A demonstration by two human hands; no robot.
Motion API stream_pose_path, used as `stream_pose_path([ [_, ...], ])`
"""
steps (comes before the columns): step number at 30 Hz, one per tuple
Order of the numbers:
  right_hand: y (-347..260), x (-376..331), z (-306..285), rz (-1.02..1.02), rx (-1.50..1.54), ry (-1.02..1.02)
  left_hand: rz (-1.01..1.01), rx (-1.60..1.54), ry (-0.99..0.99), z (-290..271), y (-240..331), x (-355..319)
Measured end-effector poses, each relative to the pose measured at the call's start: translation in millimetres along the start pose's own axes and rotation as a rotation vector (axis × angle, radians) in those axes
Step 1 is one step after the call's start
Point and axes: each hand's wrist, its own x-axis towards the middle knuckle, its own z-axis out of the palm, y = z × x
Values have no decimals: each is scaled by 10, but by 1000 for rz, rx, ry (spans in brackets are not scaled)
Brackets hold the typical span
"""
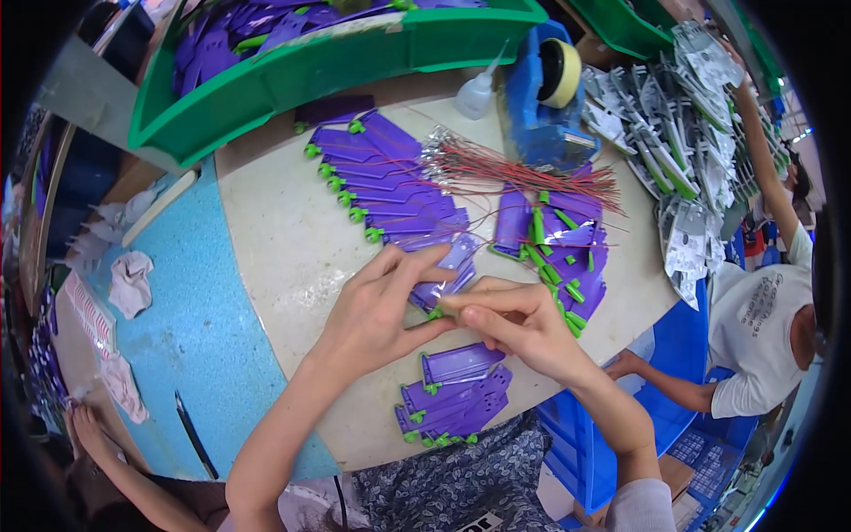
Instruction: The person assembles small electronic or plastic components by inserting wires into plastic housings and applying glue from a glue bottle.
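Left hand [377, 310] and right hand [523, 328] meet over the table [284, 239], both pinching one purple plastic piece [443, 284] by its green clip; a finished stack [454, 395] lies just below them, red wires [523, 168] beyond.

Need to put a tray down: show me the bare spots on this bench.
Bare beige top lies left of the purple row, beside the blue mat. Around both hands, the red wires and near stack it is crowded.

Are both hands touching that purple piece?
Touching. The head view shows the left hand and right hand pinching the purple piece between their fingers.
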Motion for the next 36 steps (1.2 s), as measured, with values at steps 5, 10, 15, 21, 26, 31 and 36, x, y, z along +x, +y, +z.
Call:
stream_pose_path([
  [5, 22, 88, 83, 121, -130, 6, 72, 58, 79, -2, 44, -78],
  [10, 80, 112, 125, -332, -577, 181, 136, 266, 226, 142, 91, -203],
  [15, 104, 188, 109, -204, -414, 162, 139, 263, 210, 154, 80, -172],
  [21, 48, 201, 52, -506, -666, 455, 80, 287, 125, 147, 129, -132],
  [26, -159, 337, -101, -240, -526, 291, -36, 353, -68, 109, 183, -55],
  [31, -351, 573, 97, -155, -800, -52, -40, 62, 104, 126, 73, -137],
  [36, -201, 441, 185, -205, -671, 9, -52, 34, 155, 48, 42, -137],
])
